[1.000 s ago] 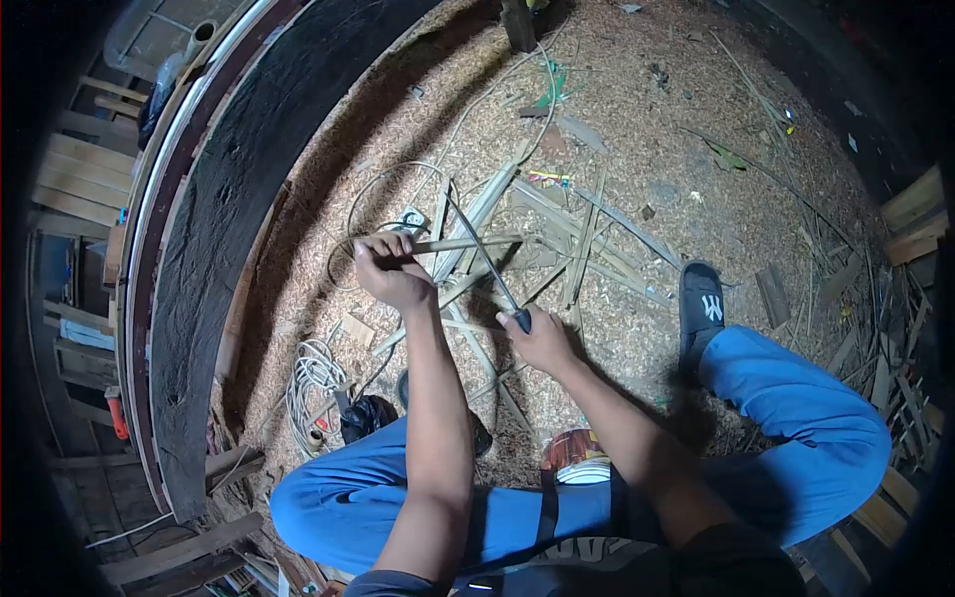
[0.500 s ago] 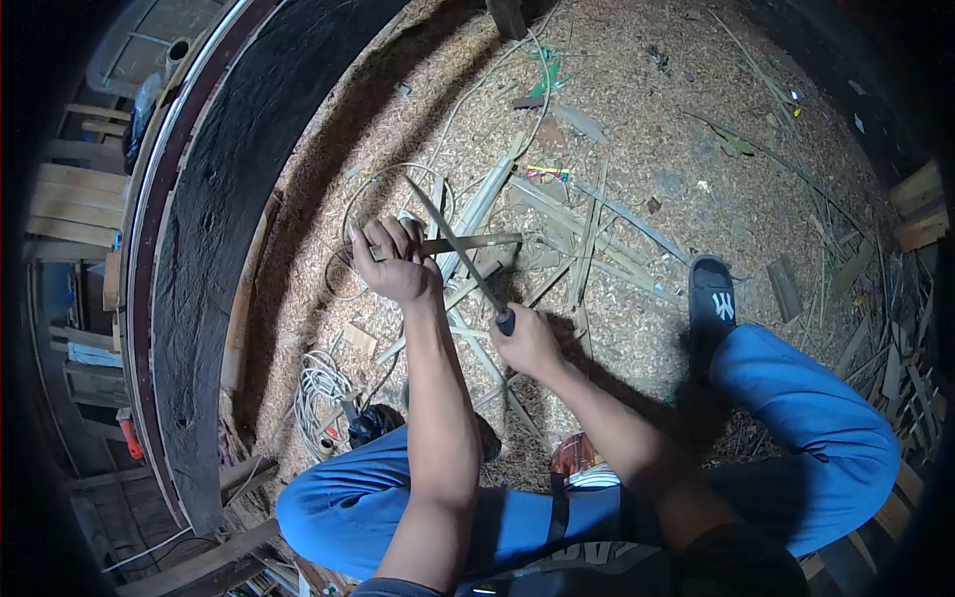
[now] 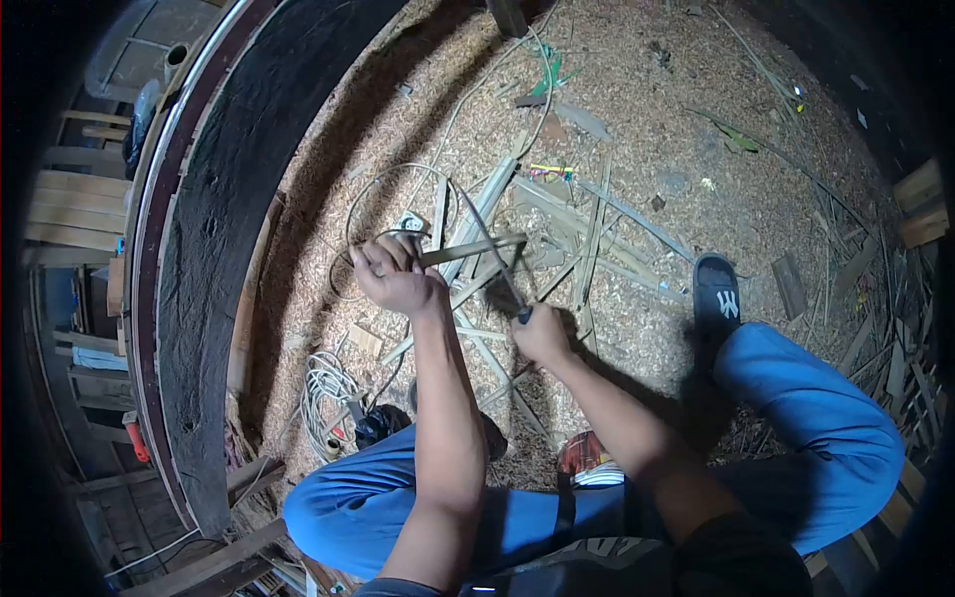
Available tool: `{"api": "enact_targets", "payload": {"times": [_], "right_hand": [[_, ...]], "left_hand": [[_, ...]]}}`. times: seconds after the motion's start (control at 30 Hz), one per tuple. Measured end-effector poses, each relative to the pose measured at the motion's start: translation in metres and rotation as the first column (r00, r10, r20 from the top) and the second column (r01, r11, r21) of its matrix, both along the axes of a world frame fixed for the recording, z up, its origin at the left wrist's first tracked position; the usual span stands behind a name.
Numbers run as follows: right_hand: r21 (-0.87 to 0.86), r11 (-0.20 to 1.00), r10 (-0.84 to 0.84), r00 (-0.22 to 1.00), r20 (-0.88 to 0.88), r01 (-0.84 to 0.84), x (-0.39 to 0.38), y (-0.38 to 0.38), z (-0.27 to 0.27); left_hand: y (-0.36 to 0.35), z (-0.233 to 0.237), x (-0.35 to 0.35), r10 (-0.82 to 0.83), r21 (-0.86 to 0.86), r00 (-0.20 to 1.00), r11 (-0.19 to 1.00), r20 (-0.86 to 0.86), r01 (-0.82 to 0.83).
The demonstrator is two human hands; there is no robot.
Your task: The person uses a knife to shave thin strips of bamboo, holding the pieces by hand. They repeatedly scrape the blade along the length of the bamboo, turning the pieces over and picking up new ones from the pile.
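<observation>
My left hand (image 3: 398, 279) is closed around one end of a narrow wood or bamboo strip (image 3: 476, 249), which points to the right. My right hand (image 3: 543, 338) grips the dark handle (image 3: 524, 314) of a long, thin-bladed knife. Its blade (image 3: 484, 227) slants up and to the left, crossing the strip near its middle; whether blade and strip touch is hard to tell. Beneath both hands, several pale split strips (image 3: 487, 204) lie scattered on the shavings. Just beyond my left hand is a small white socket-like object (image 3: 411, 222), partly covered by the fingers.
Shavings cover the ground (image 3: 637, 109). A dark curved beam (image 3: 214, 239) runs along the left. A coiled pale cable (image 3: 328, 393) lies by my left knee, near a black plastic bag (image 3: 378, 425). My sandalled foot (image 3: 716, 291) rests at the right.
My right hand has moved a little right and down with the knife, so the blade crosses the strip farther from my left hand. My left hand keeps its hold, nearly still.
</observation>
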State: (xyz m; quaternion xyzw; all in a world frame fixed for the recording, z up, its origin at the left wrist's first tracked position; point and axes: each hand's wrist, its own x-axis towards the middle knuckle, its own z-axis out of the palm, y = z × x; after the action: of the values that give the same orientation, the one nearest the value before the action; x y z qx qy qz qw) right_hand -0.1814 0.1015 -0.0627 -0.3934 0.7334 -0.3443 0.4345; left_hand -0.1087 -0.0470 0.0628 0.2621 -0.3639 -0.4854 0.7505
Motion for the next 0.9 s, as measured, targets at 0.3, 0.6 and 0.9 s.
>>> {"api": "enact_targets", "payload": {"times": [0.3, 0.6, 0.9], "right_hand": [[0.116, 0.993, -0.037, 0.999, 0.033, 0.033, -0.001, 0.006, -0.003], [-0.013, 0.999, -0.033, 0.999, -0.007, 0.033, -0.001, 0.015, -0.01], [0.062, 0.994, -0.093, 0.996, 0.004, 0.092, 0.004, 0.017, -0.023]], "left_hand": [[0.005, 0.003, -0.005, -0.036, -0.014, 0.999, 0.999, 0.031, 0.037], [0.003, 0.002, -0.008, -0.03, 0.033, 0.999, 0.999, -0.024, 0.031], [-0.004, -0.004, 0.006, -0.009, 0.077, 1.0, 0.997, -0.03, 0.011]]}}
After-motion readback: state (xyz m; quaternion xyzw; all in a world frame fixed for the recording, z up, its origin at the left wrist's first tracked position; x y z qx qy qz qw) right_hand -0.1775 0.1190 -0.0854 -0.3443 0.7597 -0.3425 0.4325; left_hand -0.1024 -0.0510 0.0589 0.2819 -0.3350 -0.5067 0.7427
